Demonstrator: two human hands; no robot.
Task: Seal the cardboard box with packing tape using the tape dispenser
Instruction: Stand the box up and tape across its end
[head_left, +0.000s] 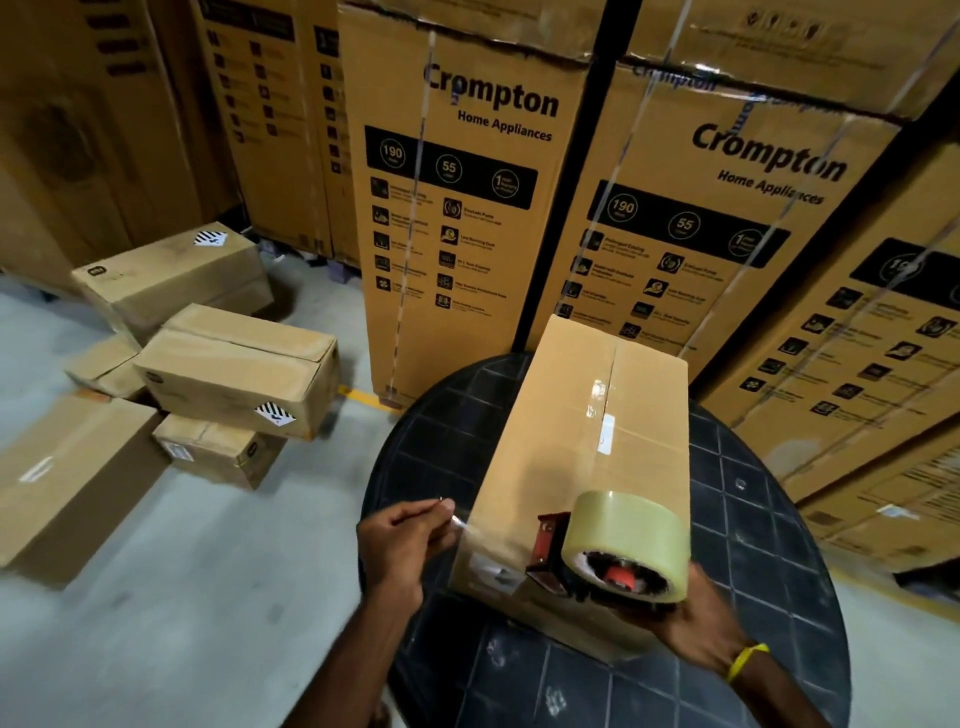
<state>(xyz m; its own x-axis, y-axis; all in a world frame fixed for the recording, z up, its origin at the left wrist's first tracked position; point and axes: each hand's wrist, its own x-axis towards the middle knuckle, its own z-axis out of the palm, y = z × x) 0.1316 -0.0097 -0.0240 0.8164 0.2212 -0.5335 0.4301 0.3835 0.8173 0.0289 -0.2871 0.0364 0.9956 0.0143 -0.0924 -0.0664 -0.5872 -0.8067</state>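
Head view: printed cartons (457, 208) stand behind box (587, 441).

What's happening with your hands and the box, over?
Left hand pinches loose tape end. Right hand holds tape dispenser at near end of box. Nothing lying on the box top.
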